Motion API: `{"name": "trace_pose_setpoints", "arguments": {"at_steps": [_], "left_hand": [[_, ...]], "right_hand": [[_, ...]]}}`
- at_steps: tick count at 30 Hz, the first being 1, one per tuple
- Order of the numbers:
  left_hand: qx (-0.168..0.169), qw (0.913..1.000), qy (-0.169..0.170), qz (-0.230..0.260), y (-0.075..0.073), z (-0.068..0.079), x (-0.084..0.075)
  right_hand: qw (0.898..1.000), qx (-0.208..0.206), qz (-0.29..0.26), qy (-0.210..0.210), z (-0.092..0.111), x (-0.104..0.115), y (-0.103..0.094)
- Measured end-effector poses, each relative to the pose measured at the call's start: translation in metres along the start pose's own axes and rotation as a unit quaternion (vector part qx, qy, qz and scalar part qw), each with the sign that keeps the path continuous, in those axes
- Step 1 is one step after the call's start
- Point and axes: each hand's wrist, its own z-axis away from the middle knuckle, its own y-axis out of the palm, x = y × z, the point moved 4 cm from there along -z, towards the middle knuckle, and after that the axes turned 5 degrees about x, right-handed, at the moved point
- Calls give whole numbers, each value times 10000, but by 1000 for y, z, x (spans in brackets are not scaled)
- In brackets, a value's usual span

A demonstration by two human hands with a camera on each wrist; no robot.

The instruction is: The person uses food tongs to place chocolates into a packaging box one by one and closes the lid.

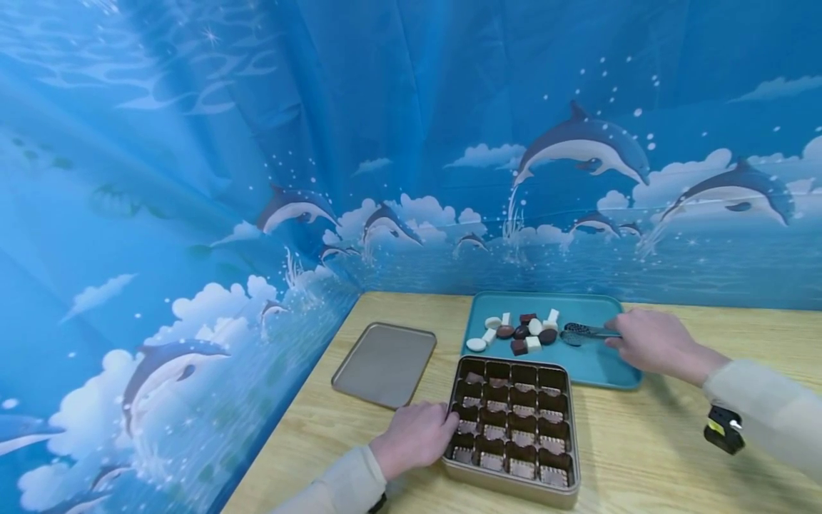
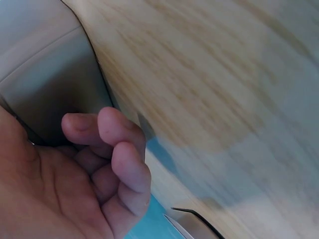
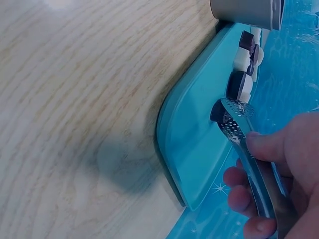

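In the head view my right hand (image 1: pixel 655 341) holds metal tongs (image 1: pixel 594 331) with perforated heads over the right part of a teal tray (image 1: pixel 597 368). The right wrist view shows thumb and fingers around the tongs' (image 3: pixel 254 164) arms, the heads slightly apart beside the chocolates (image 3: pixel 239 84). White and dark brown chocolates (image 1: pixel 521 333), some oval and some blocky, lie grouped on the tray. My left hand (image 1: pixel 416 437) grips the left wall of a square tin (image 1: pixel 514 487), thumb at its rim. In the left wrist view the fingers (image 2: pixel 130 167) curl beside the tin's outer wall.
The tin holds a brown divided insert (image 1: pixel 510 428) with rows of small compartments. A flat metal lid (image 1: pixel 385 363) lies left of the tray on the wooden table (image 1: pixel 321 457). Behind and to the left hangs a blue dolphin-print curtain (image 1: pixel 411 143).
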Motion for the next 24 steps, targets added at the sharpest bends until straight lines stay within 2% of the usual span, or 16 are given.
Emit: {"name": "trace_pose_setpoints", "arguments": {"at_steps": [14,24], "left_hand": [[-12,10000,31,-42,0,0,0],[1,10000,73,-3,0,0,1]], "right_hand": [[9998,-129,0,-125,16,14,-22],[9988,-250,172,-392,27,55,-45]]}}
